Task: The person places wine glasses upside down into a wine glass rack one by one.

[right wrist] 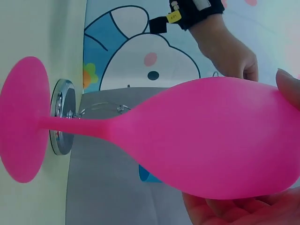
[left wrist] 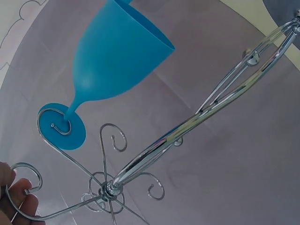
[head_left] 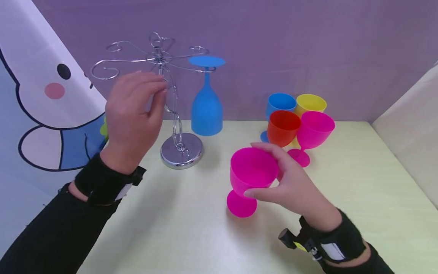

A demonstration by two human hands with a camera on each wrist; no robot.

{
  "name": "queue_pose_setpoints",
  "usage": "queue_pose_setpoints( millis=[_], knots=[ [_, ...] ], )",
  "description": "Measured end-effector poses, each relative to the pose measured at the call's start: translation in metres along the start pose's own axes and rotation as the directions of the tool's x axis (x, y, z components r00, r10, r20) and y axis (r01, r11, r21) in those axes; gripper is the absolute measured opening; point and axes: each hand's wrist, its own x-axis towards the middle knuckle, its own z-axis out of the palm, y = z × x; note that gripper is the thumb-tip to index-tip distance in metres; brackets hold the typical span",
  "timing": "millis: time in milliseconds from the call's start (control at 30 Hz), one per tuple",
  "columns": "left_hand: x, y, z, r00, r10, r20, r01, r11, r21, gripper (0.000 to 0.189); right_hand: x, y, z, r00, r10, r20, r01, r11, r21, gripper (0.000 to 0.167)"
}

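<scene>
A chrome stemware rack [head_left: 181,150] stands at left centre, with curled wire arms. A blue goblet [head_left: 207,110] hangs upside down by its foot from one arm. My left hand [head_left: 135,114] is at the rack's near side; in the left wrist view its fingers [left wrist: 21,197] pinch the curled end of a wire arm. My right hand [head_left: 291,182] grips a magenta goblet [head_left: 253,167] round its bowl, thumb on the near side. That goblet is upright, slightly tilted, and its foot [right wrist: 24,119] looks just above the table; contact is hard to tell.
At the back right stand a red goblet [head_left: 283,127], a second magenta goblet [head_left: 315,129], another blue goblet [head_left: 281,102] and a yellow goblet [head_left: 310,102], close together. Behind the pale table [head_left: 191,236] hangs a purple cloth [head_left: 291,45]. A cartoon-printed sheet [head_left: 41,144] is at left.
</scene>
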Motion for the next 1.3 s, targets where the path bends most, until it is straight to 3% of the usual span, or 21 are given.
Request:
queue_pose_setpoints(
  millis=[267, 567, 833, 933, 1133, 1200, 1300],
  knots=[
    [0.000, 0.005, 0.005, 1.000, -0.008, -0.011, 0.008, 1.000, -0.020, 0.019, -0.005, 0.000, 0.009, 0.995, -0.086, 0.048, 0.080, 0.989, 0.124, 0.088],
    [0.002, 0.007, 0.007, 1.000, 0.006, 0.006, -0.006, 1.000, -0.001, 0.021, -0.009, -0.001, 0.015, 0.992, -0.092, 0.081, 0.082, 0.988, 0.128, 0.093],
    [0.003, 0.006, 0.006, 0.994, 0.106, -0.041, -0.109, 0.991, -0.083, 0.027, -0.009, -0.002, 0.009, 0.993, -0.102, 0.065, 0.094, 0.989, 0.115, 0.089],
    [0.001, 0.009, 0.005, 0.991, 0.114, -0.072, -0.123, 0.984, -0.128, 0.030, -0.010, -0.003, 0.007, 0.993, -0.106, 0.055, 0.099, 0.989, 0.112, 0.088],
    [-0.021, 0.027, 0.005, 0.986, 0.075, -0.146, -0.109, 0.964, -0.241, 0.035, -0.011, -0.004, 0.004, 0.992, -0.113, 0.049, 0.105, 0.985, 0.134, 0.086],
    [-0.035, 0.037, 0.009, 0.988, 0.035, -0.151, -0.080, 0.949, -0.305, 0.038, -0.012, -0.004, 0.003, 0.993, -0.113, 0.043, 0.107, 0.986, 0.128, 0.086],
    [-0.058, 0.053, 0.016, 0.993, -0.053, -0.108, 0.005, 0.916, -0.402, 0.044, -0.012, -0.005, 0.002, 0.992, -0.116, 0.041, 0.111, 0.987, 0.115, 0.086]
  ],
)
